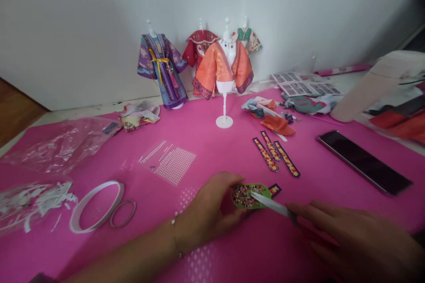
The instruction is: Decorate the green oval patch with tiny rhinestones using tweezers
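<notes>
My left hand [212, 208] grips a small green tray [262, 205] by its left end, thumb and fingers around the edge. Many tiny multicoloured beads [244, 196] fill the tray. In my right hand [352, 234], which is blurred, are silver tweezers [277, 207] with their tip down among the beads. A patterned fabric strip [275, 190] with a dark border pokes out from behind the tray, partly hidden. Farther back lie three similar strips [287, 159], yellow and red with dark edging.
A stand [225, 121] bears an orange doll robe [212, 70], with more dressed doll forms behind. A sheet of stick-on pearls [174, 163], tape rolls [75, 219] and plastic bags [63, 143] lie left. At right are a phone [365, 161], fabric pieces [274, 119] and a pale bottle [361, 86].
</notes>
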Demonstrator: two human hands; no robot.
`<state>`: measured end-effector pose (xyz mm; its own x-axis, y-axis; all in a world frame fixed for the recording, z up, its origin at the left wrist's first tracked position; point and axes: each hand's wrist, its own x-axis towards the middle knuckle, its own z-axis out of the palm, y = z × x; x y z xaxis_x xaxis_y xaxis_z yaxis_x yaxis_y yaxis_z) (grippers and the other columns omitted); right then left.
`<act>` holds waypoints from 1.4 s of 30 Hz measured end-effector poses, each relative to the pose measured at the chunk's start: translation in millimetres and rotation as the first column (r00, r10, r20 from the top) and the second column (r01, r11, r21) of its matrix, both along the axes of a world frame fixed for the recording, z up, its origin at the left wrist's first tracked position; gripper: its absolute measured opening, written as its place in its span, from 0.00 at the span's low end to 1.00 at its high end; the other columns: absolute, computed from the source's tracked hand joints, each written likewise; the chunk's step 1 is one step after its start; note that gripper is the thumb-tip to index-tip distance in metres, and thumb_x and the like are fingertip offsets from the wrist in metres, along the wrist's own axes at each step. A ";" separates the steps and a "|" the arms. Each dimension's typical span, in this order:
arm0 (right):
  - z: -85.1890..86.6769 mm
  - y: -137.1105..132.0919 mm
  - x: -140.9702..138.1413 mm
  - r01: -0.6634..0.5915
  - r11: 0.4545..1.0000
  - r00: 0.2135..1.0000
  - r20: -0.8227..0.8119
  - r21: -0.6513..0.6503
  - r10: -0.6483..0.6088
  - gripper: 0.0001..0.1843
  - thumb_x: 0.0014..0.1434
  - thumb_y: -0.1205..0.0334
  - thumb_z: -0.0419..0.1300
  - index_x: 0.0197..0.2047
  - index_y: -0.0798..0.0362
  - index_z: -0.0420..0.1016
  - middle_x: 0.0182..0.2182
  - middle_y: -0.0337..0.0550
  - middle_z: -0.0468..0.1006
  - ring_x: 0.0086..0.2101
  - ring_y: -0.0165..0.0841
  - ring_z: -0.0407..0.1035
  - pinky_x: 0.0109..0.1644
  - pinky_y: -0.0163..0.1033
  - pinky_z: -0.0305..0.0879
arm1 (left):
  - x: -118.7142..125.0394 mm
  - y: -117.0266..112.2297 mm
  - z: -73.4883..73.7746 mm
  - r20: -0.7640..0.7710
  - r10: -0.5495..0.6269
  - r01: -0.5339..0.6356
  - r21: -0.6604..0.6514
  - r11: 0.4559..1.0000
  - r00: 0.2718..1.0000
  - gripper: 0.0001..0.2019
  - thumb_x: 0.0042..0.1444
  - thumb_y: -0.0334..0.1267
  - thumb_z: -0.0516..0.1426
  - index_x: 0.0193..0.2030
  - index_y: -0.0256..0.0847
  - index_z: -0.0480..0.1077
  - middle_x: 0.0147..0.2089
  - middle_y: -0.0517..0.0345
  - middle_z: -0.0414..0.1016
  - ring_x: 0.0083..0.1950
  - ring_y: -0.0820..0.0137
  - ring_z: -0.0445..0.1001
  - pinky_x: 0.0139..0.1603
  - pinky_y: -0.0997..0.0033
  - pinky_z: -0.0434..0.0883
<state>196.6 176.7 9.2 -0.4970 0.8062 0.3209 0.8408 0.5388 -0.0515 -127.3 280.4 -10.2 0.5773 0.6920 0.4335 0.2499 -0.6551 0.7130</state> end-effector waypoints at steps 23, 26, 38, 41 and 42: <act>2.3 4.6 -3.0 -0.054 0.997 0.998 -0.047 -0.060 0.051 0.19 0.75 0.67 0.57 0.62 0.43 0.81 0.35 0.31 0.89 0.22 0.32 0.82 0.20 0.44 0.62 | 0.7 -0.3 -2.3 0.011 -0.040 0.039 0.113 0.993 0.999 0.22 0.76 0.40 0.68 0.71 0.47 0.70 0.63 0.44 0.88 0.62 0.55 0.90 0.66 0.53 0.88; 2.7 5.0 -1.8 -0.062 0.996 0.997 -0.050 -0.057 0.060 0.19 0.75 0.68 0.56 0.62 0.43 0.80 0.35 0.31 0.89 0.23 0.32 0.83 0.21 0.44 0.63 | -0.2 0.1 -2.8 -0.005 -0.035 0.036 0.114 0.993 0.999 0.22 0.76 0.40 0.67 0.72 0.47 0.69 0.63 0.44 0.88 0.62 0.54 0.90 0.66 0.52 0.89; 1.2 2.4 -6.6 -0.037 0.999 0.999 -0.038 -0.016 0.037 0.21 0.76 0.69 0.53 0.63 0.43 0.79 0.36 0.31 0.90 0.24 0.33 0.85 0.20 0.45 0.67 | -1.9 -0.9 -5.9 0.001 -0.044 0.044 0.127 0.991 0.999 0.26 0.75 0.37 0.69 0.74 0.48 0.68 0.65 0.44 0.87 0.65 0.53 0.90 0.69 0.49 0.88; 0.6 2.5 -4.5 -0.026 1.000 0.999 -0.033 -0.008 0.026 0.20 0.77 0.68 0.53 0.64 0.44 0.78 0.35 0.31 0.89 0.24 0.33 0.85 0.21 0.44 0.69 | -1.1 -1.2 -5.4 0.017 -0.041 0.039 0.126 0.991 0.999 0.26 0.74 0.36 0.69 0.74 0.48 0.68 0.65 0.45 0.87 0.64 0.54 0.90 0.68 0.50 0.88; 0.8 2.7 -4.0 -0.027 1.000 0.999 -0.029 0.000 0.027 0.20 0.78 0.68 0.53 0.64 0.44 0.78 0.35 0.31 0.89 0.24 0.33 0.84 0.21 0.43 0.69 | -0.6 -1.2 -4.7 0.022 -0.039 0.036 0.121 0.992 0.999 0.25 0.74 0.36 0.69 0.73 0.48 0.68 0.64 0.45 0.87 0.64 0.55 0.90 0.68 0.51 0.88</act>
<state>192.7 179.5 10.0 -0.5090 0.7928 0.3351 0.8241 0.5613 -0.0762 -127.9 279.2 -14.9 0.5900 0.6121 0.5265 0.2070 -0.7450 0.6342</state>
